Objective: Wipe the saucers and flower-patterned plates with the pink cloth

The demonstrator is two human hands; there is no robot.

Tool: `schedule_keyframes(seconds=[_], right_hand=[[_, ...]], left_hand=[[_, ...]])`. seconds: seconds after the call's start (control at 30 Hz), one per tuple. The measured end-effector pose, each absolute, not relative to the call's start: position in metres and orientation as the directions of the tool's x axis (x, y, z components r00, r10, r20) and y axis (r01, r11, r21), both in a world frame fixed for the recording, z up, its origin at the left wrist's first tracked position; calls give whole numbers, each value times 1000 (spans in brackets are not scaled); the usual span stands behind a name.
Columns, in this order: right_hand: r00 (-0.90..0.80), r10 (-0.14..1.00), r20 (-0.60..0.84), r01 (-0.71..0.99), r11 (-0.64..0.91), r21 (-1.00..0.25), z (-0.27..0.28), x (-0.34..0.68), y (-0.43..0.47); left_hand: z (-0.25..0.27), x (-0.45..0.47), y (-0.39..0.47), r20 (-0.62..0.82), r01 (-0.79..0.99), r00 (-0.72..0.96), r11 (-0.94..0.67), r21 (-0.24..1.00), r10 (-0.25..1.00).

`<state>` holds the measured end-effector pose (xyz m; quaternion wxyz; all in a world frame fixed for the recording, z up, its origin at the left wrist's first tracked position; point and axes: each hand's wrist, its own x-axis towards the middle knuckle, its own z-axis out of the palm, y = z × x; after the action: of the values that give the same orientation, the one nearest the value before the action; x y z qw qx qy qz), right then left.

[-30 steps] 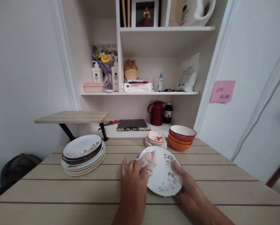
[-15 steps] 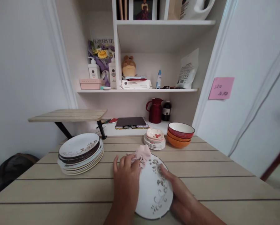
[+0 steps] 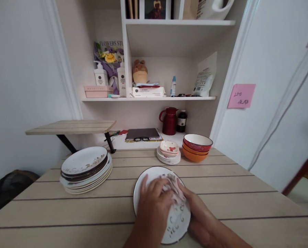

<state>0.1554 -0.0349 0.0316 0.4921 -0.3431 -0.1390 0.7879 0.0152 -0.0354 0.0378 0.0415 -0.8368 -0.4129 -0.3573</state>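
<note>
A white plate (image 3: pixel 178 220) with a dark rim and a brown floral pattern is tilted above the near part of the table. My right hand (image 3: pixel 197 210) grips its right edge, thumb on the face and fingers underneath. Bunched under the fingers of my left hand (image 3: pixel 156 199) is a pale pink cloth (image 3: pixel 177 191), pressed against the plate's patterned face. Part of the cloth is hidden by that hand.
To the left a stack of plates (image 3: pixel 85 162) stands beside a raised wooden shelf (image 3: pixel 71 126). Farther back are small dishes (image 3: pixel 169 148) on saucers (image 3: pixel 168 159) and stacked bowls (image 3: pixel 197 148). A red jug (image 3: pixel 169 121), a dark bottle (image 3: pixel 181 121) and a laptop (image 3: pixel 142 133) sit behind.
My left hand has moved right with the cloth, from the plate's upper left edge onto its patterned middle. My right hand keeps its hold on the plate.
</note>
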Motion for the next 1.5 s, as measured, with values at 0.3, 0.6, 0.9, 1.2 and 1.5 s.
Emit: schedule_keyframes(seconds=[0.3, 0.6, 0.9, 1.2, 1.5], right_hand=[[-182, 875, -450, -764, -413, -495, 34, 173, -20], [-262, 877, -404, -708, -459, -538, 37, 162, -30], [-235, 866, -442, -733, -456, -504, 39, 159, -31], [-269, 869, -415, -725, -467, -507, 38, 162, -30], [-247, 868, -431, -739, -456, -496, 38, 155, -34]], left_hand=[[39, 8, -35, 646, 888, 262, -441, 130, 717], [31, 20, -39, 603, 674, 424, -681, 288, 675], [38, 0, -26, 711, 873, 217, -459, 166, 668], [30, 28, -48, 602, 609, 455, -723, 328, 656], [34, -2, -20, 716, 914, 139, -367, 174, 684]])
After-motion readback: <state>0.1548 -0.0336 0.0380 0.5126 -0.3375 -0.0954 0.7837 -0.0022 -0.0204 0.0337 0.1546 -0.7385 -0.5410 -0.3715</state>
